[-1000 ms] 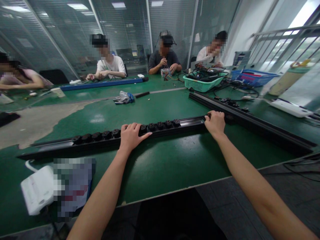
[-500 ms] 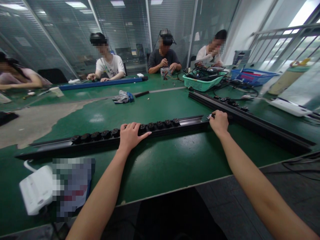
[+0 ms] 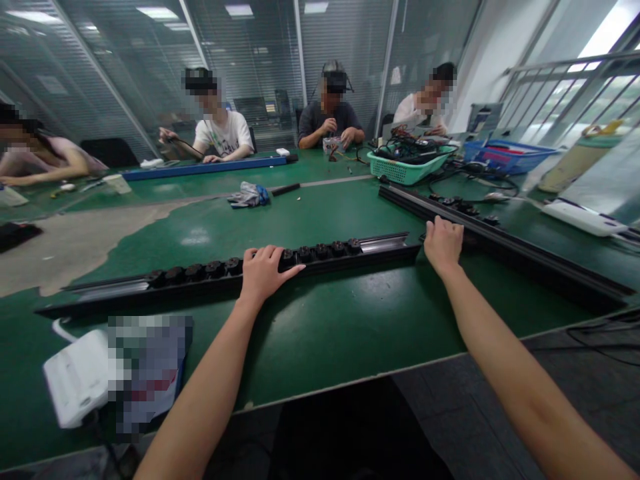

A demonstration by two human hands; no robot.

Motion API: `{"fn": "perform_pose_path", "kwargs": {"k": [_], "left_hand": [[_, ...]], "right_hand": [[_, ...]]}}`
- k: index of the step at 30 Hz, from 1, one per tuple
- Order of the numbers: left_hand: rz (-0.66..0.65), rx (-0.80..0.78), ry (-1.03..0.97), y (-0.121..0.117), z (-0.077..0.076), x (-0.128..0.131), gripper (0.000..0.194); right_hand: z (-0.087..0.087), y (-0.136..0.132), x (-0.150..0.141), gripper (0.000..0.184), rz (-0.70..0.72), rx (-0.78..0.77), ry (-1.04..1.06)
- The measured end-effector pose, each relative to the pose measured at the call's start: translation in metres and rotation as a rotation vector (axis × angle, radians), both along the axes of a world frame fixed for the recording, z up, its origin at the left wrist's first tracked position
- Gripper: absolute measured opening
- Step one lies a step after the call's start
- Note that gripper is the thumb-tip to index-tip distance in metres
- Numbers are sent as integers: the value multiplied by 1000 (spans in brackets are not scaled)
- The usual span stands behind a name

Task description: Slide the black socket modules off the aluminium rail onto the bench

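Note:
A long black channel rail (image 3: 385, 260) lies across the green table in front of me, with a row of round black sockets (image 3: 321, 251) set along its middle. My left hand (image 3: 263, 270) grips the rail from above, its fingers over the row and its thumb stretched along the near side. Just beyond the rail's right end is my right hand (image 3: 444, 245), fingers pinched together. What it holds is mostly hidden; only a small dark bit shows at the fingertips. A second black rail (image 3: 520, 250) runs diagonally behind that hand.
Near the left front sit a white power adapter (image 3: 80, 380) and a blurred packet (image 3: 155, 373). Grey-blue gloves (image 3: 249, 195) lie mid-table. A green basket (image 3: 400, 168) of cables and a blue basket (image 3: 510, 159) stand at the back right. Several people sit across the table.
My right hand has moved slightly right, and the pale piece that showed at its fingertips is now out of sight. My left hand keeps its hold. A person opposite has raised a hand holding a cord.

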State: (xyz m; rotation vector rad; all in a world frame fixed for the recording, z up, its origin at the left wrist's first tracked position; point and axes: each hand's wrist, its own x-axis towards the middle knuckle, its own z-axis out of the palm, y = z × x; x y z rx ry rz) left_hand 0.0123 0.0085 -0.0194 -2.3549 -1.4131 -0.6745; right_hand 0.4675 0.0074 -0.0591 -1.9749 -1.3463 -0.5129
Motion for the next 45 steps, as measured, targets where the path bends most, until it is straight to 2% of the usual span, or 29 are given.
{"fn": "perform_pose_path", "kwargs": {"k": [2, 5, 9, 13, 17, 27, 45], "left_hand": [[-4, -8, -6, 0, 0, 0, 65], [-2, 1, 4, 0, 0, 0, 65], [2, 25, 25, 0, 0, -1, 62], [1, 27, 31, 0, 0, -1, 62], [0, 16, 12, 0, 0, -1, 61], [5, 1, 20, -1, 1, 0, 63], [0, 7, 2, 0, 0, 0, 60]], "right_hand": [[9, -2, -15, 52, 115, 77, -11], [18, -7, -48, 50, 389, 112, -23], [20, -18, -96, 46, 740, 12, -42], [18, -28, -126, 51, 877, -113, -101], [19, -31, -134, 51, 895, -149, -85], [22, -29, -146, 43, 801, -67, -51], [21, -29, -149, 40, 759, -23, 73]]}}
